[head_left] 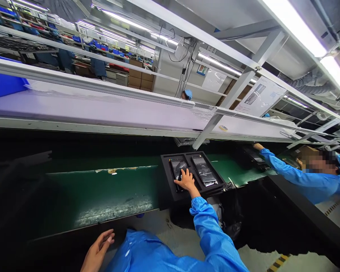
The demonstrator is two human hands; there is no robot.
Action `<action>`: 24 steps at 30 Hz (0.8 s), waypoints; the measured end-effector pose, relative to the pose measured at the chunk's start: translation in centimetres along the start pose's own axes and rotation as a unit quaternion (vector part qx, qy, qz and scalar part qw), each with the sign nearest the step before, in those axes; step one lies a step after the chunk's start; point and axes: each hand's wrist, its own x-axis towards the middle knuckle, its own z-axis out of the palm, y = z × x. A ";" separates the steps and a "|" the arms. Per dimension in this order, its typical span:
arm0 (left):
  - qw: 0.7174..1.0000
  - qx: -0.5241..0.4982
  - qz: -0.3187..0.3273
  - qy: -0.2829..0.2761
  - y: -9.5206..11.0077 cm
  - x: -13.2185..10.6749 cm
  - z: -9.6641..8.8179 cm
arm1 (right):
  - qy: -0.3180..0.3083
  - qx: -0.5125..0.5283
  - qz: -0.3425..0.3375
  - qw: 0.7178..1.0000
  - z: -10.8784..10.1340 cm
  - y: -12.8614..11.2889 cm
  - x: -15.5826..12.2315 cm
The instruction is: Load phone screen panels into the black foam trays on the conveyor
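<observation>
A black foam tray (pixel 167 166) sits on the green bench with two recesses, each holding a flat dark screen panel. My right hand (pixel 186 180) is spread over the left screen panel (pixel 178 166), its fingers touching or just above the glass; I cannot tell which. In the other recess lies the right screen panel (pixel 204 170), shiny and uncovered. Low in the view, at the bench's front edge, my left hand (pixel 98 250) is held up with its fingers loosely stretched and nothing in it.
The green bench surface (pixel 124 192) runs left and right, scuffed near its front. A slanted metal post (pixel 215 124) rises behind the tray beside a long white shelf (pixel 107 109). At the right, a co-worker in a blue sleeve (pixel 289 170) reaches over more dark panels (pixel 256 156).
</observation>
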 end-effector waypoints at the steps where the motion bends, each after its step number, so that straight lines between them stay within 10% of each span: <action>1: 1.000 -0.005 -0.006 0.000 -0.2 0.0 -0.1 | -0.004 -0.002 -0.003 1.000 -0.1 0.1 0.1; 24: 0.998 -0.042 -0.038 0.002 -3.3 1.9 -1.5 | 0.029 0.018 0.012 0.999 0.3 -0.9 0.6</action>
